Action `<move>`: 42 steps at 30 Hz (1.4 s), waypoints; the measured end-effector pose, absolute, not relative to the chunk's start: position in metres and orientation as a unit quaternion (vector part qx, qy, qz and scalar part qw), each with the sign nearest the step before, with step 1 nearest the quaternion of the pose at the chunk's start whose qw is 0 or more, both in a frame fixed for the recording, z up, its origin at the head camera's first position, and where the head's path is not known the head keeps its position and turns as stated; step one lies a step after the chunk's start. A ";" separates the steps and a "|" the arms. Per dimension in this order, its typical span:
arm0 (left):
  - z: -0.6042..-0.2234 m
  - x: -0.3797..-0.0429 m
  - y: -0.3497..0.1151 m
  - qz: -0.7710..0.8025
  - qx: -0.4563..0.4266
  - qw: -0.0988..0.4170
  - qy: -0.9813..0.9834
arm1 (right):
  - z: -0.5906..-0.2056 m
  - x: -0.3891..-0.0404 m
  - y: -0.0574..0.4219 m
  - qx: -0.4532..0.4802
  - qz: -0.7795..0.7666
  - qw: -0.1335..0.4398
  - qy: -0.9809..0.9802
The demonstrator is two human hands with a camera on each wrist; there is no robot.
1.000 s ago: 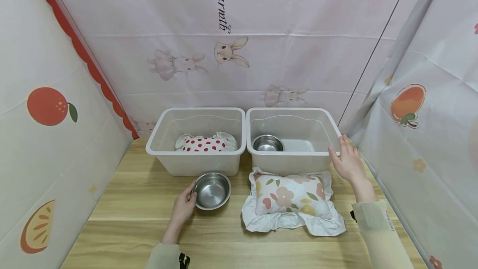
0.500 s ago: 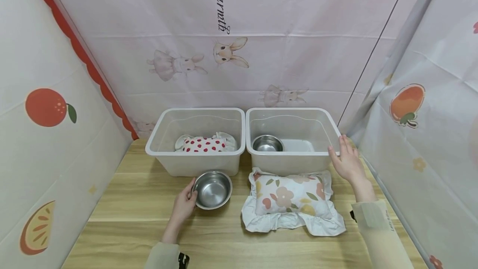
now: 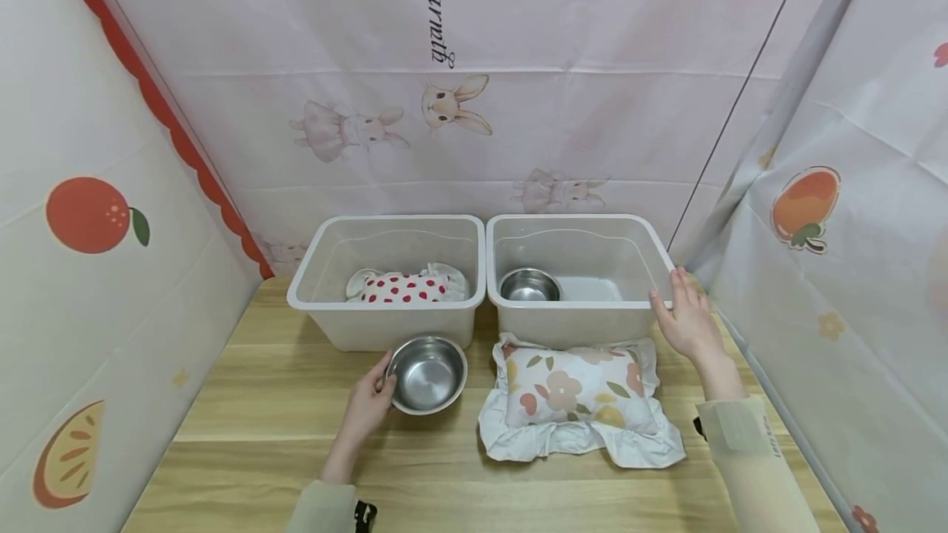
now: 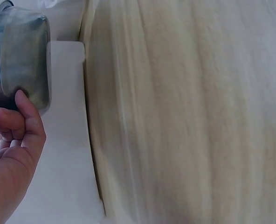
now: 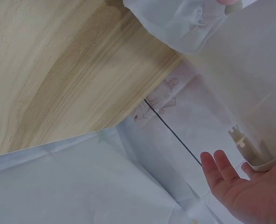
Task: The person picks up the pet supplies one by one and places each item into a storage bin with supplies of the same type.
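My left hand [image 3: 369, 401] pinches the left rim of a steel bowl [image 3: 428, 377] in front of the left bin. In the left wrist view the bowl [image 4: 24, 56] is seen from the side, a fingertip against its lower wall. My right hand [image 3: 690, 315], fingers straight, rests on the front right corner of the right white plastic bin [image 3: 578, 323]. A second steel bowl [image 3: 530, 285] sits inside that bin at its left. The left white bin [image 3: 392, 327] holds a small strawberry-print pillow [image 3: 405, 287]. A flowered pillow with a white ruffle [image 3: 581, 389] lies before the right bin.
The two bins stand side by side at the back of the wooden table [image 3: 259, 434]. Printed cloth walls close off the back [image 3: 585, 130], the left side [image 3: 163, 212] and the right side [image 3: 866, 303], with the right arm close to the right one.
The left hand has shifted slightly to the right with the steel bowl, whose opening tilts a little more. The right hand stays at the bin's corner.
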State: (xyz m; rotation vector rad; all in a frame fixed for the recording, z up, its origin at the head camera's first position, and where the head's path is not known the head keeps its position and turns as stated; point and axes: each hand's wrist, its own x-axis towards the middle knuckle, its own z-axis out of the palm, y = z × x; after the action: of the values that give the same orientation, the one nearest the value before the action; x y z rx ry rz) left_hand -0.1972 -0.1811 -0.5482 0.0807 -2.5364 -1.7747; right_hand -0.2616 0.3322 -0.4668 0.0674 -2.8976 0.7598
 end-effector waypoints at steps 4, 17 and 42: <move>-0.545 -0.198 -0.180 -0.574 0.032 0.016 -0.818 | -0.467 -0.262 0.332 0.021 0.253 0.073 -0.965; -0.539 -0.197 -0.179 -0.574 -0.002 0.033 -0.818 | -0.466 -0.262 0.332 0.022 0.250 0.074 -0.965; -0.514 -0.199 -0.168 -0.575 -0.011 0.004 -0.818 | -0.466 -0.263 0.333 0.018 0.247 0.073 -0.966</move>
State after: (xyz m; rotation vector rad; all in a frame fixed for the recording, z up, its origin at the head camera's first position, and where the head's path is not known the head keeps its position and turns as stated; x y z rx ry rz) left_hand -0.1986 -0.1678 -0.5142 -0.0331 -2.5622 -1.8024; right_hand -0.2625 0.3326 -0.4664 0.0536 -2.9015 0.7413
